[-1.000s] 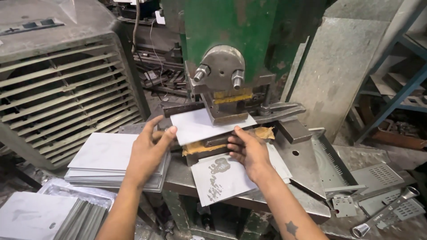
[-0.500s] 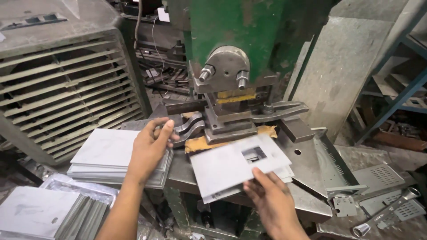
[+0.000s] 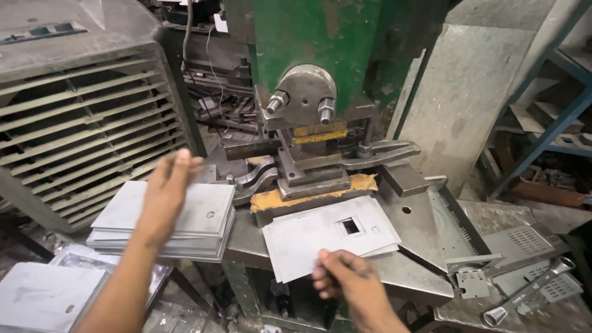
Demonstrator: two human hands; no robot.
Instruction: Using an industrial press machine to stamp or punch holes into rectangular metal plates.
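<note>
Now both hands work metal sheets at a green punch press.

One sheet (image 3: 330, 237) with a square hole cut in it lies on top of a small pile on the desk (image 3: 425, 280) in front of the die (image 3: 311, 179), so punching of that piece looks done; the right hand (image 3: 345, 280) pinches its near edge, fingers clamped on it. Over to the side, the left hand (image 3: 166, 191) hovers flat above a stack of sheets (image 3: 169, 222) that show only a small round hole, fingers spread and holding nothing, though the blur makes it hard to tell whether they touch the top one. Many sheets in that stack seem left to punch. A wrench (image 3: 530, 299) lies beside perforated plates.
</note>
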